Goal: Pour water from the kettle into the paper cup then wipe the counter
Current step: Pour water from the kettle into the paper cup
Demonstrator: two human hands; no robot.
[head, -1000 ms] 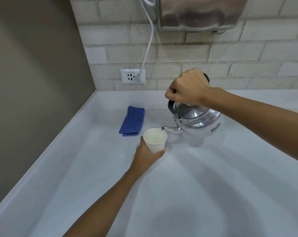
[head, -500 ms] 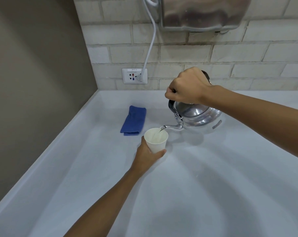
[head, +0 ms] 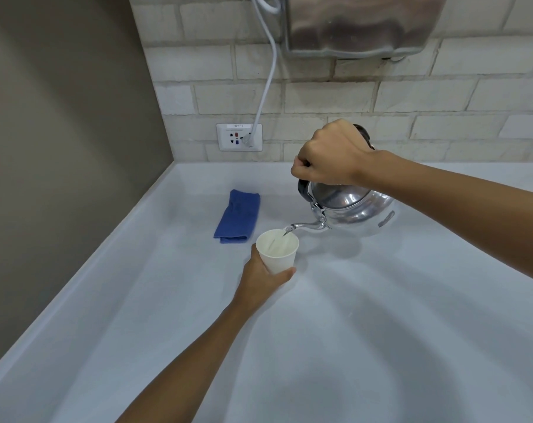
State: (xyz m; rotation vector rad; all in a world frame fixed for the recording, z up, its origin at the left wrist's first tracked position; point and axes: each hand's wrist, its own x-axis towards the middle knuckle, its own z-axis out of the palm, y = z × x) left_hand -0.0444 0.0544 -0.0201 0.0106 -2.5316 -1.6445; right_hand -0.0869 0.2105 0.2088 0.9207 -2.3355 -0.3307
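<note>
A stainless-steel kettle (head: pixel 353 209) is being held tilted above the white counter (head: pixel 381 315) by the right hand (head: pixel 332 154), whose fingers (head: pixel 300 169) are clenched around its black handle. A thin stream of water is being poured from the spout (head: pixel 304 225) into a white paper cup (head: pixel 278 251), which is being gripped from below by the left hand (head: pixel 263 277). A folded blue cloth (head: pixel 238 216) is lying just left of the cup, near the wall socket (head: pixel 239 137).

both forearms bare, no sleeves; left grip (head: pixel 260 277), right grip (head: pixel 332 154) ungloved.
</note>
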